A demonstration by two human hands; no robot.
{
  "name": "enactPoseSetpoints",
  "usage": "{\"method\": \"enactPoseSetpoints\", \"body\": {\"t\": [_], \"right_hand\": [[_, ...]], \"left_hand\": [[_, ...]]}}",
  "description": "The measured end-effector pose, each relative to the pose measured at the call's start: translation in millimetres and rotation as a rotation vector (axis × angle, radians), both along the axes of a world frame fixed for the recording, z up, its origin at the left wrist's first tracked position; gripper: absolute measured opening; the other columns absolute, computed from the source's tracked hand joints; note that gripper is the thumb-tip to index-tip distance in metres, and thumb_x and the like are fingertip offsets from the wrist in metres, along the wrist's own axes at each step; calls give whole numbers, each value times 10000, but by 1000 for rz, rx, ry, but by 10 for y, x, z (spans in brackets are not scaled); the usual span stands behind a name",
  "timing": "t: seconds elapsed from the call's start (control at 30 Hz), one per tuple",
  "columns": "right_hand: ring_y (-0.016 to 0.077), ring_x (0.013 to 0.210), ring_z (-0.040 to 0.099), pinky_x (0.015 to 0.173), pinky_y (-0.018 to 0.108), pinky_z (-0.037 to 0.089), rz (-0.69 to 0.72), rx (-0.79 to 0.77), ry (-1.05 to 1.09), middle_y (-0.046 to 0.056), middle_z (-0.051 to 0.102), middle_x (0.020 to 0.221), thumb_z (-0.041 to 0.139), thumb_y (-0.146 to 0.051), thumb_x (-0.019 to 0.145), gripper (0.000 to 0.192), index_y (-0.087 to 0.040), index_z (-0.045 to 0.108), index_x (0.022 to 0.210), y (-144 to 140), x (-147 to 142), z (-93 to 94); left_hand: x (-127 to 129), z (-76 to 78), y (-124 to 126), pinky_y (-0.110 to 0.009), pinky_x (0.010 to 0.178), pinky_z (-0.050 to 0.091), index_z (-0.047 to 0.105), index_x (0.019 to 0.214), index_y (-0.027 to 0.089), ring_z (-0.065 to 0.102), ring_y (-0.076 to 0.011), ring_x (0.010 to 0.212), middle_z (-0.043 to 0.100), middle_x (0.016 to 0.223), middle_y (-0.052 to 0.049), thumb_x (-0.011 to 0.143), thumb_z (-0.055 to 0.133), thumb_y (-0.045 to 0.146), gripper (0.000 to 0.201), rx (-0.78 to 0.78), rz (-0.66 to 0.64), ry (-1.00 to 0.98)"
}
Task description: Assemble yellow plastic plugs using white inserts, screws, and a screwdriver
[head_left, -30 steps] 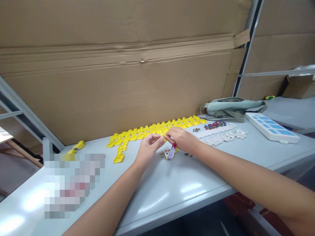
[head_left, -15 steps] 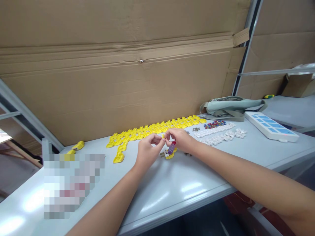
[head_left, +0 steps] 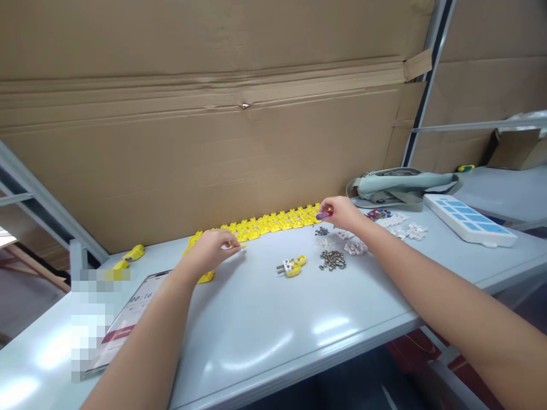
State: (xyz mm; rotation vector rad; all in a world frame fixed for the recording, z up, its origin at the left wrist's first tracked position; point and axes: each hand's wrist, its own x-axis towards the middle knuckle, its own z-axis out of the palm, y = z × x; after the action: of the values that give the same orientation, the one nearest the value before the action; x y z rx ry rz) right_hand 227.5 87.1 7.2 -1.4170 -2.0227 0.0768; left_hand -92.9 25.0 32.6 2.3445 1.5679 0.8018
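My left hand (head_left: 212, 249) is closed in a pinch on a small yellow piece (head_left: 243, 246), above the left part of the row of yellow plug shells (head_left: 273, 223). My right hand (head_left: 343, 213) is closed around a screwdriver (head_left: 325, 215) with a purple and red handle; its shaft is hidden. That hand is over the right end of the row, close to the small screws (head_left: 321, 231). Between the hands, on the table, lies a half-built plug (head_left: 293, 266) with a yellow shell, a white insert and metal pins pointing left.
Near the plug is a pile of small metal parts (head_left: 332, 260), with white plastic parts (head_left: 356, 247) beyond. Red and blue pieces (head_left: 378, 214), a bag (head_left: 397, 185) and a white case (head_left: 470, 220) stand right. At left are a display device (head_left: 123, 330) and yellow plugs (head_left: 134, 253).
My hands have moved apart: the left went left with the small yellow piece, the right went right and farther back with the screwdriver. The plug and metal parts now show uncovered.
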Motion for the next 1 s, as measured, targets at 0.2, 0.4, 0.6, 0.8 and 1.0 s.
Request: {"method": "enactPoseSetpoints", "body": {"t": [0.2,0.4,0.6,0.8,1.0], "right_hand": [[124,539,503,473,221,310,-173,-184,-254,42,627,622,636,-267,640,141,-130,663,664,177,424,-21],[121,524,504,469,220,307,-164,-261,-319,26,622,584,612,-291,650,166,-146,689,670,244,484,-98],[138,585,550,505,218,347,-144,-292,-339,41,670,671,624,-299,647,168,-157,707,682,315,481,-175],[151,609,569,508,220,354,-142,-296,-336,49,681,689,637,-322,649,193,-158,716,714,330,498,-177],[166,631,578,524,233,360,-108,-300,-314,61,683,712,609,-282,675,184,-140,709,734,309,494,-173]], "left_hand": [[-214,23,12,-253,642,410,641,603,223,571,-189,723,663,767,-15,625,549,395,197,-222,88,400],[-228,-15,26,-238,538,382,602,612,212,554,-177,655,631,689,-6,618,524,379,185,-306,177,491],[-271,-43,51,-230,565,401,638,681,218,571,-170,682,655,758,-6,610,525,347,185,-338,176,453],[-319,-74,92,-221,578,406,667,747,239,581,-169,717,663,805,-9,617,519,324,215,-315,181,441],[-338,-86,99,-222,583,420,660,758,235,589,-168,713,667,808,-9,626,507,320,219,-303,180,464]]}}
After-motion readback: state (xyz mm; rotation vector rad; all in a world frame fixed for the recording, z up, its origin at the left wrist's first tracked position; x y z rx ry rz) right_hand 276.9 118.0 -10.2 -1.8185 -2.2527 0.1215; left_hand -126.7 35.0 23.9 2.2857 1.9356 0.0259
